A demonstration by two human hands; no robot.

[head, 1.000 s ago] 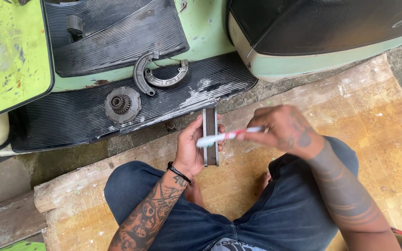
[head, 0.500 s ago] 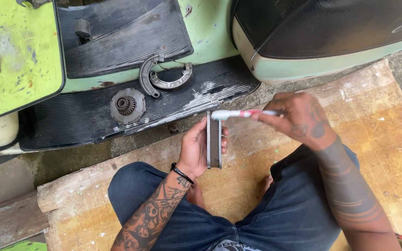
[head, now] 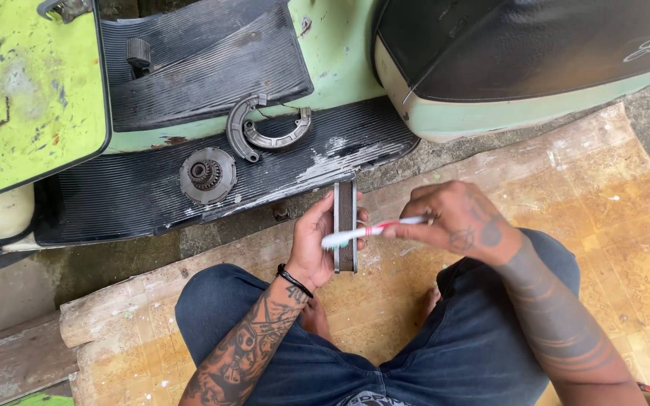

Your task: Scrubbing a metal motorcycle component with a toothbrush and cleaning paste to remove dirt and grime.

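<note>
My left hand (head: 315,246) grips a round metal drum part (head: 345,225), held on edge so its ribbed rim faces me. My right hand (head: 457,219) holds a red-and-white toothbrush (head: 370,231) by its handle. The brush's white head lies across the rim of the part, near my left fingers. Both forearms are tattooed, and a black band sits on my left wrist. My knees in dark blue trousers are below the hands.
A pale green scooter lies ahead with a black ribbed floor mat (head: 152,195). A small gear hub (head: 207,174) and curved brake shoes (head: 261,128) rest on the mat. A black seat (head: 536,45) is at the upper right. I sit on a worn yellowish mat (head: 611,218).
The toothbrush has moved up along the part's rim and back down, its head now lower and further left. My left hand keeps its hold on the part.
</note>
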